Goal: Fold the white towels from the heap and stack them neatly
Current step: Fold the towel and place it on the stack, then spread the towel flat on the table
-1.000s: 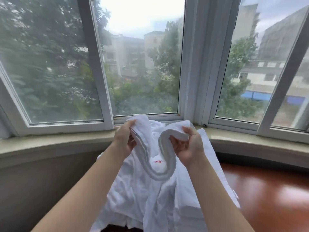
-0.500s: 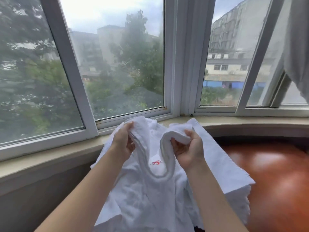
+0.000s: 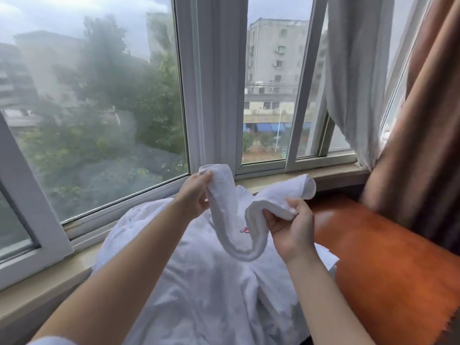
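Left hand (image 3: 194, 195): pinches towel (image 3: 231, 220) end, frame centre.
Right hand (image 3: 291, 227): grips other end; now spread wider apart.
Heap (image 3: 199, 282): below, unchanged.
View: panned right; curtain (image 3: 423, 120) newly visible.

Soft overcast daylight through the window (image 3: 119, 115), from 12 o'clock. I see no hard shadows. Left pane hazy, trees behind it smeared. Glare patch on the orange surface (image 3: 331, 220) at 3 o'clock. Wide-angle bends frames at the edges. Curtain (image 3: 423, 120) motion-blurred; white heap (image 3: 199, 282) near clipping.
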Action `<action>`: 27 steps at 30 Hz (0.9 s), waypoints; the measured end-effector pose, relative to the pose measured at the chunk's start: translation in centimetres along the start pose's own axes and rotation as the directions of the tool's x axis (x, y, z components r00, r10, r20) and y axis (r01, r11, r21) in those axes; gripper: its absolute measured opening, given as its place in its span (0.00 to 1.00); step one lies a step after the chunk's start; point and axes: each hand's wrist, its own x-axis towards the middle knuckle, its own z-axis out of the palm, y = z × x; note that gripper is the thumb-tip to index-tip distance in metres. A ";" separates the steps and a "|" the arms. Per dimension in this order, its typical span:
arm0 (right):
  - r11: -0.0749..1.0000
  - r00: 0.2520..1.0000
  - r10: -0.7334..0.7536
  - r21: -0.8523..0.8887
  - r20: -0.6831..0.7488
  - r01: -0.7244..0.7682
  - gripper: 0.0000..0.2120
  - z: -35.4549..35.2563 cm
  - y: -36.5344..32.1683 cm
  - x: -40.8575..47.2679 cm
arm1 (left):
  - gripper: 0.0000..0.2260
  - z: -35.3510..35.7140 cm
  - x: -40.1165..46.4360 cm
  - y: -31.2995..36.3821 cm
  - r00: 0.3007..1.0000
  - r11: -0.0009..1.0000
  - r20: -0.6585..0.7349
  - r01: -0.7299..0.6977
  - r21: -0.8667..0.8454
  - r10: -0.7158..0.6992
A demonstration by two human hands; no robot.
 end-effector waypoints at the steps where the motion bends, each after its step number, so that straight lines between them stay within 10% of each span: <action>1: 0.999 0.999 -0.051 -0.007 0.011 0.052 0.11 0.1 -0.5 1.0 | 0.07 0.4 1.7 0.5 1.000 1.000 0.021 -0.019 -0.004 0.019; 6: 0.982 0.980 -0.191 -0.005 -0.050 0.191 0.07 -4.7 0.0 4.1 | 0.08 0.2 11.2 0.3 0.993 1.000 -0.119 -0.017 0.017 0.019; 12: 0.955 0.858 0.116 -0.180 -0.500 -0.235 0.10 -15.0 6.2 3.7 | 0.32 -1.6 16.6 -12.6 0.904 0.822 -0.157 0.428 0.377 -0.399; 17: 0.902 0.820 0.261 -0.172 -0.510 -0.395 0.22 -17.1 3.7 5.7 | 0.30 -0.9 18.4 -16.7 0.944 0.874 -0.246 0.304 0.380 -0.222; 23: 0.698 0.855 -0.348 -0.715 -0.385 -0.038 0.26 -16.0 3.3 7.0 | 0.16 -0.3 18.9 -17.2 0.937 0.906 -0.281 -0.076 0.416 0.207; 27: 0.567 0.748 -0.462 -0.807 -0.477 -0.164 0.26 -17.7 3.5 5.5 | 0.24 0.0 18.2 -17.9 0.956 0.727 -0.293 0.193 0.658 0.011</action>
